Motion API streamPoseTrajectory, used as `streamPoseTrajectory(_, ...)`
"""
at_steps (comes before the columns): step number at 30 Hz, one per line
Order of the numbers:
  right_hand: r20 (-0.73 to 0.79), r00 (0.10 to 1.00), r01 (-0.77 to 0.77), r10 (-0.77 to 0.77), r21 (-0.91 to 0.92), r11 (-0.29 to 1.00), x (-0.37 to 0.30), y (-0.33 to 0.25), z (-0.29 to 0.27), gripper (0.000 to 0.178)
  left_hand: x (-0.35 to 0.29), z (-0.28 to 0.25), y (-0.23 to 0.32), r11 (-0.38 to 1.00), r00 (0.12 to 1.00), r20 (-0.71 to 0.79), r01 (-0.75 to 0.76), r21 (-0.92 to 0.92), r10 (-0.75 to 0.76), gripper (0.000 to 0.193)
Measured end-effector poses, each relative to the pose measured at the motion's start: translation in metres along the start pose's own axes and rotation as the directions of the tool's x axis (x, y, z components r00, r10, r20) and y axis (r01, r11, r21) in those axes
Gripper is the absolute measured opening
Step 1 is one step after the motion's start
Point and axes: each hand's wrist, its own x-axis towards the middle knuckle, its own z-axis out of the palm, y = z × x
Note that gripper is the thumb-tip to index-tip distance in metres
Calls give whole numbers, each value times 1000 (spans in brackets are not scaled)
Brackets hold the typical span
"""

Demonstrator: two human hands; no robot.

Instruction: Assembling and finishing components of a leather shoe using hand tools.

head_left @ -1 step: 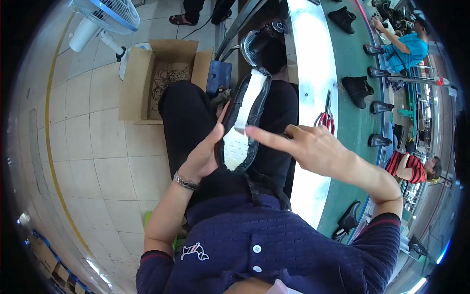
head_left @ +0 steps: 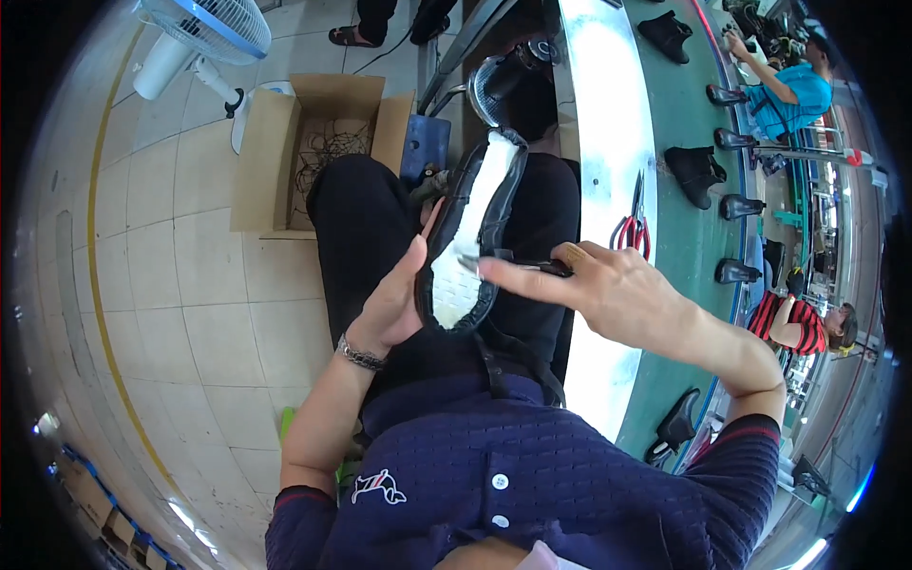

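A black shoe upper (head_left: 502,185) lies bottom up over my lap, its white insole board showing between gathered black edges. My left hand (head_left: 391,296) grips it along its left side near the close end, thumb up on the edge and the other fingers hidden beneath. In my right hand (head_left: 613,290) is a slim tool (head_left: 546,267) with a black handle and a flat metal tip. The tip touches the white board, and my index finger stretches along the tool toward it. My other right fingers are curled round the handle.
Red-handled scissors or pliers (head_left: 631,233) rest on the metal bench (head_left: 608,114) at right. Beyond it, black boots (head_left: 694,176) stand on a green conveyor (head_left: 679,114), with co-workers farther off. A cardboard box (head_left: 261,180) of tangled dark strands and a fan (head_left: 204,38) are at left.
My right hand has shifted slightly down, and the tool's tip sits a little lower on the white board. More of the black handle shows. My left hand stays on the shoe upper.
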Motion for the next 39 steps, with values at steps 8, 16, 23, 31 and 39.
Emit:
streamPoseTrajectory(8, -118, 970, 175, -212, -265, 948, 12, -4, 13, 89, 2, 13, -14, 991, 998, -56, 25, -128, -32, 64)
streamPoseTrajectory(16, 42, 979, 199, -197, -44, 979, 19, 12, -21, 88, 8, 36, -17, 942, 948, -231, -146, 303, 221, 63)
streamPoseTrajectory(23, -207, 976, 124, -74, 236, 964, 26, -1, -9, 81, 9, 18, -23, 900, 952, -166, -172, 400, 256, 76)
streamPoseTrajectory(31, -144, 984, 109, -103, 34, 993, 29, -14, -6, 91, 2, 7, -12, 893, 981, -132, -71, 444, 143, 112)
streamPoseTrajectory(39, -187, 960, 205, -211, -47, 978, 18, -33, 1, 85, -1, 22, -5, 873, 989, -141, 26, 487, 49, 119)
